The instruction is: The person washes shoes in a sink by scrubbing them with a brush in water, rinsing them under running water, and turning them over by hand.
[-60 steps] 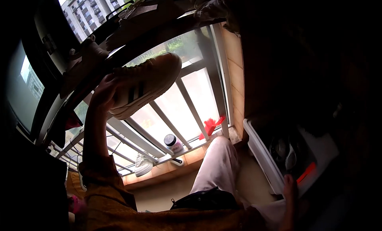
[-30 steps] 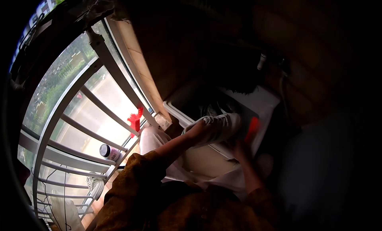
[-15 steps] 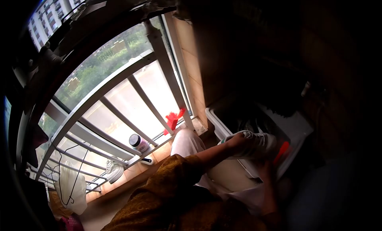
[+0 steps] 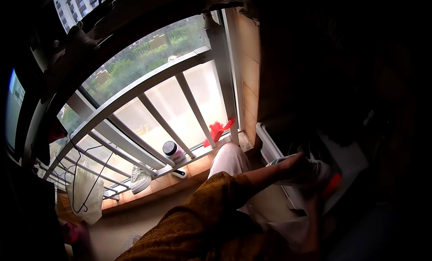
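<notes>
My left hand point(image 4: 295, 165) is closed on a white sneaker point(image 4: 320, 170) with a green mark near its heel. The sneaker is held tilted over a white basin point(image 4: 268, 144). Below and to its right, my right hand point(image 4: 313, 196) grips what looks like a red brush point(image 4: 333, 184), blurred by motion and close to the shoe. Deep shadow hides the right fingers and much of the basin's inside.
A second white sneaker point(image 4: 140, 180) leans by the window railing point(image 4: 150, 81). Along the sill stand a dark-lidded jar point(image 4: 173, 151) and a red object point(image 4: 218, 133). Black wire hangers point(image 4: 92, 180) and a pale plastic bag point(image 4: 85, 196) hang at the left.
The whole view has shifted, so the window and sill things appear further right. Both hands still hold the sneaker and red brush, and the brush has moved slightly against the shoe.
</notes>
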`<state>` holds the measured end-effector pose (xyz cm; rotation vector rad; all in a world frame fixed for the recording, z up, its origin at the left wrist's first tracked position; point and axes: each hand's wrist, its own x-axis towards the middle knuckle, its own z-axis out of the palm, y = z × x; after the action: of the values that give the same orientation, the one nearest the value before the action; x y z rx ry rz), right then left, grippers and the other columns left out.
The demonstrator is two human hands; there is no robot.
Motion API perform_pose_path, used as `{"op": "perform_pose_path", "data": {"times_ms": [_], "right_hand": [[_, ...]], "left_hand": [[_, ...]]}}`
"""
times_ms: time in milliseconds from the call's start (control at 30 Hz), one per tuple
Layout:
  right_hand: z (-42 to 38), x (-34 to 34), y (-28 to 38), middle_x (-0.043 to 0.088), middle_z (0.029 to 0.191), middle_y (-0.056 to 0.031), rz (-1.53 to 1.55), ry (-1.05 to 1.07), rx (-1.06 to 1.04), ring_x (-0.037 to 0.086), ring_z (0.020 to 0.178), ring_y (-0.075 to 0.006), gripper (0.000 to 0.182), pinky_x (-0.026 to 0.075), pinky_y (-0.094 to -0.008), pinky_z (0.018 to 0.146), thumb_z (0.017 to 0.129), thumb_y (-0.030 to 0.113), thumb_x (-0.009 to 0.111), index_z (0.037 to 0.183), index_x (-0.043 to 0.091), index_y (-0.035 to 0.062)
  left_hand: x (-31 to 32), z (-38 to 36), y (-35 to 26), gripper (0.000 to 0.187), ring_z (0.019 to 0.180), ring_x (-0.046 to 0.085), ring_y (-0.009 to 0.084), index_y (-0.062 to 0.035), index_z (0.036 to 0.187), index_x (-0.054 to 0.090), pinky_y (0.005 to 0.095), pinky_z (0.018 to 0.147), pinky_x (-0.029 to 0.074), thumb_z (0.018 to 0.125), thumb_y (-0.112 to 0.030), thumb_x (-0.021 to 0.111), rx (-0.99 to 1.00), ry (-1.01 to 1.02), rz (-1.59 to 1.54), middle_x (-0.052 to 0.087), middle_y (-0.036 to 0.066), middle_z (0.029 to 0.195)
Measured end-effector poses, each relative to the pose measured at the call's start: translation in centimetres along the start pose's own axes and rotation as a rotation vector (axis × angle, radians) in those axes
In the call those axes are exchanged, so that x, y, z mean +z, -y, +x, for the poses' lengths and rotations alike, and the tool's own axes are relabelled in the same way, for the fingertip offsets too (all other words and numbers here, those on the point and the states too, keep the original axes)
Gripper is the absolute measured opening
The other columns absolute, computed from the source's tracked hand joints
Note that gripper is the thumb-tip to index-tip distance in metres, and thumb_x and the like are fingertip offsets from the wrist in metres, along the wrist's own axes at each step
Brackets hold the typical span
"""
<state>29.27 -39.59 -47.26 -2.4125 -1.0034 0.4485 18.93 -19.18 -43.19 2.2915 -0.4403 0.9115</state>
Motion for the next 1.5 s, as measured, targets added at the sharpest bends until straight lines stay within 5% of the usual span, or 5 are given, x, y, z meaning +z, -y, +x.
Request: {"op": "perform_pose_path", "data": {"times_ms": [100, 833, 1033, 1200, 1500], "right_hand": [[0.3, -0.2, 0.5, 0.059, 0.087, -0.0255, -0.061, 0.027, 0.026, 0.056, 0.082, -0.042, 0.055, 0.044, -0.0425, 0.065, 0.085, 0.05, 0.05, 0.097, 0.057, -0.0025], [0.3, 0.4, 0.2, 0.058, 0.088, -0.0267, -0.006, 0.034, 0.047, 0.055, 0.082, -0.043, 0.049, 0.042, -0.0446, 0.065, 0.087, 0.044, 0.048, 0.095, 0.058, -0.0028], [0.3, 0.3, -0.2, 0.057, 0.088, -0.028, -0.052, 0.094, 0.072, 0.055, 0.082, -0.0434, 0.052, 0.042, -0.0442, 0.064, 0.088, 0.047, 0.047, 0.096, 0.057, -0.0036], [0.9, 1.2, -1.3, 0.058, 0.088, -0.0274, 0.002, 0.061, 0.03, 0.054, 0.084, -0.0438, 0.052, 0.042, -0.0445, 0.065, 0.088, 0.047, 0.046, 0.097, 0.058, -0.0032], [0.5, 0.5, 0.1, 0.057, 0.088, -0.0279, -0.019, 0.037, 0.015, 0.054, 0.084, -0.0445, 0.052, 0.042, -0.0453, 0.063, 0.087, 0.048, 0.046, 0.095, 0.058, -0.0018]], "left_hand": [[0.8, 0.2, -0.2, 0.027, 0.079, 0.056, 0.0179, -0.001, 0.091, 0.053, 0.0288, 0.072, 0.047, 0.09, -0.026, 0.044, -0.892, -0.279, -1.545, 0.057, 0.008, 0.086], [1.4, -0.1, 0.7, 0.028, 0.076, 0.053, 0.0137, -0.0056, 0.085, 0.052, 0.029, 0.069, 0.044, 0.093, -0.031, 0.041, -0.943, -0.259, -1.419, 0.055, 0.004, 0.082], [4.9, -2.9, 4.8, 0.028, 0.077, 0.052, 0.0134, -0.0053, 0.089, 0.053, 0.0284, 0.071, 0.043, 0.093, -0.029, 0.039, -0.686, -0.196, -1.361, 0.055, 0.003, 0.084], [1.7, -0.1, 1.0, 0.03, 0.079, 0.052, 0.014, -0.0043, 0.091, 0.053, 0.0285, 0.075, 0.043, 0.094, -0.029, 0.036, -1.06, -0.237, -1.344, 0.055, 0.004, 0.086], [1.6, 0.1, 0.8, 0.03, 0.083, 0.054, 0.0176, -0.0033, 0.093, 0.054, 0.0304, 0.077, 0.044, 0.093, -0.026, 0.035, -1.078, -0.195, -1.268, 0.057, 0.007, 0.09]]}}
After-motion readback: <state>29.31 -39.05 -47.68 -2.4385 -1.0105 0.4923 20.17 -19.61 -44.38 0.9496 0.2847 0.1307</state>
